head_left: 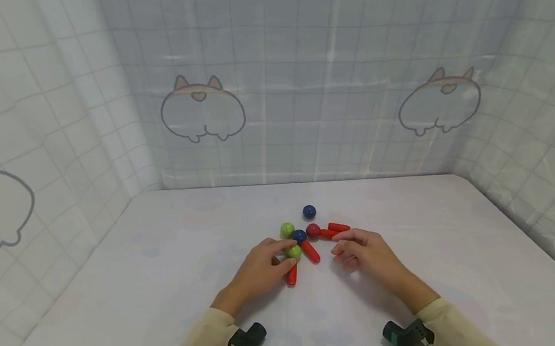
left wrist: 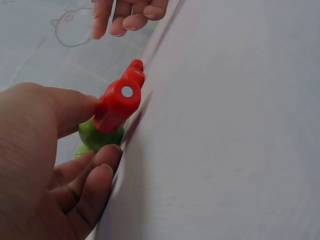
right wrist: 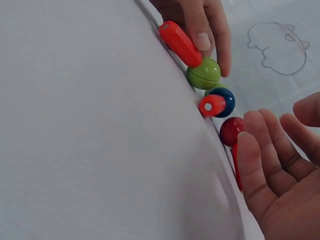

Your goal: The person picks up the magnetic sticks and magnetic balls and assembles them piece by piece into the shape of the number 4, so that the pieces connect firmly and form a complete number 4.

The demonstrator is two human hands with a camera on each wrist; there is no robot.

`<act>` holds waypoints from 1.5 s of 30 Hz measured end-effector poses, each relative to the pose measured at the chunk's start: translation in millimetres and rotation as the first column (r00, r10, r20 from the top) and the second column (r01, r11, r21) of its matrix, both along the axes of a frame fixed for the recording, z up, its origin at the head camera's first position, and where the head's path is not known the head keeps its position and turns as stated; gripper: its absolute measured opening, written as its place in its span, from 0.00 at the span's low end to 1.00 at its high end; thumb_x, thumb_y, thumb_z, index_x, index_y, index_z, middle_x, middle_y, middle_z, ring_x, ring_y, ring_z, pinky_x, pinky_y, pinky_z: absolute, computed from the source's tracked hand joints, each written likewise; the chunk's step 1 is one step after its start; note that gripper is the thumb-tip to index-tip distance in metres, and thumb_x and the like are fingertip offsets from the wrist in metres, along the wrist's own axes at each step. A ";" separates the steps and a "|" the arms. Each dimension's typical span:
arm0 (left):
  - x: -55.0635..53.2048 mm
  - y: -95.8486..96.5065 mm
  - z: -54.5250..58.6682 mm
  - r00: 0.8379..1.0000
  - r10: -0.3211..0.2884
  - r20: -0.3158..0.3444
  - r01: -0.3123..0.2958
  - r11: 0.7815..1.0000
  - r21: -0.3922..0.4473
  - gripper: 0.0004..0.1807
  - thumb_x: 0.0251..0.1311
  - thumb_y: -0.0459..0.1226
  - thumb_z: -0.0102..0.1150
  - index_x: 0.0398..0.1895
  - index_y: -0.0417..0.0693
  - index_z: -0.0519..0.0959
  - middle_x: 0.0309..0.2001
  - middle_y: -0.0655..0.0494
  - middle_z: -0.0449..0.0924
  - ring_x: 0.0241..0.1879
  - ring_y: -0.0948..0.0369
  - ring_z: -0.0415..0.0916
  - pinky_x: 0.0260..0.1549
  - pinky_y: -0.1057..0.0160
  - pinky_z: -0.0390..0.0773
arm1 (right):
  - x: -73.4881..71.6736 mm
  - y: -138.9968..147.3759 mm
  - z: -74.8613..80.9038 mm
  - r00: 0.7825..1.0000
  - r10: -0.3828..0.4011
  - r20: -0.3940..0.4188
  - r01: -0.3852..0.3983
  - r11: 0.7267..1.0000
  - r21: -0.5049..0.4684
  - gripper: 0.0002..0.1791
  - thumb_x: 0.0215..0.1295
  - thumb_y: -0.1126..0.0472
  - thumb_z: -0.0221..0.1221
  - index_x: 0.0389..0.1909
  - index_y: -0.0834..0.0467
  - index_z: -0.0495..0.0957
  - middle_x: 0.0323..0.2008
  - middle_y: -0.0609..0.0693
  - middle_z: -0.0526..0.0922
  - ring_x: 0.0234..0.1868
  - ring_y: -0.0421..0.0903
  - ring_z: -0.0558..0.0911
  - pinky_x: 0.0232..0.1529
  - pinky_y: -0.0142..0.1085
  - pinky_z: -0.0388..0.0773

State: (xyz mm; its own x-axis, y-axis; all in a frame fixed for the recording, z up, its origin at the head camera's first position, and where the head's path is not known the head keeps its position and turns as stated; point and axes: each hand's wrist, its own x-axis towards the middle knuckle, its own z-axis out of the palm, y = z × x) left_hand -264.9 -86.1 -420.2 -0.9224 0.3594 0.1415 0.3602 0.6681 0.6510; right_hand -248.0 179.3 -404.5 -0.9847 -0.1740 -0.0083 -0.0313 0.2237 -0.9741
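Note:
My left hand (head_left: 263, 264) has its thumb and index finger around a green ball (head_left: 293, 252), pinching it. A red stick (head_left: 292, 274) with a pale disc on its end (left wrist: 127, 91) joins that ball near the thumb. Against the ball lie a dark blue ball (head_left: 298, 236) and another green ball (head_left: 287, 229). A second red stick (head_left: 310, 251) touches the blue ball. My right hand (head_left: 365, 251) hovers over the table with fingers loosely bent, holding nothing. Nearest it are a dark red ball (right wrist: 232, 131) and the red stick (head_left: 329, 234) touching that ball.
A separate blue ball (head_left: 309, 212) lies behind the group. Another red stick (head_left: 338, 226) lies at the right. A white cloth covers the table (head_left: 164, 267). Grid-patterned curtains (head_left: 287, 79) with cartoon animals stand at the back and both sides.

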 end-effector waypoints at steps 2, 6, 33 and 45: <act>-0.2 -0.4 -0.4 1.000 -0.001 0.008 0.001 1.000 0.006 0.23 0.66 0.46 0.63 0.64 0.59 0.79 0.49 0.60 0.77 0.37 0.62 0.73 0.36 0.64 0.78 | -3.9 1.7 0.5 1.000 -0.005 0.003 0.005 1.000 -0.007 0.17 0.74 0.57 0.57 0.56 0.63 0.77 0.44 0.58 0.84 0.44 0.52 0.85 0.44 0.39 0.83; -0.6 -0.3 -1.3 1.000 -0.002 0.022 0.002 1.000 0.020 0.23 0.66 0.46 0.63 0.64 0.59 0.79 0.47 0.61 0.77 0.38 0.61 0.73 0.37 0.64 0.77 | -11.8 5.1 3.9 1.000 -0.006 -0.006 0.006 1.000 0.002 0.18 0.75 0.56 0.56 0.57 0.64 0.77 0.45 0.58 0.84 0.44 0.52 0.84 0.45 0.39 0.82; 5.4 -1.4 -8.7 0.999 0.013 0.029 -0.015 0.997 0.076 0.23 0.67 0.46 0.62 0.65 0.61 0.78 0.44 0.63 0.75 0.38 0.61 0.74 0.37 0.62 0.78 | -68.3 -4.7 13.7 0.989 -0.104 -0.102 0.107 0.994 0.024 0.21 0.72 0.55 0.59 0.60 0.62 0.76 0.51 0.58 0.82 0.50 0.55 0.83 0.48 0.40 0.82; 6.7 -0.9 -9.7 0.999 0.021 0.028 -0.023 0.997 0.073 0.23 0.67 0.47 0.62 0.65 0.64 0.78 0.42 0.65 0.74 0.38 0.62 0.73 0.36 0.63 0.77 | -80.3 -10.0 14.5 0.985 -0.110 -0.133 0.121 0.990 0.072 0.16 0.73 0.59 0.58 0.59 0.59 0.77 0.52 0.59 0.80 0.53 0.59 0.81 0.47 0.38 0.82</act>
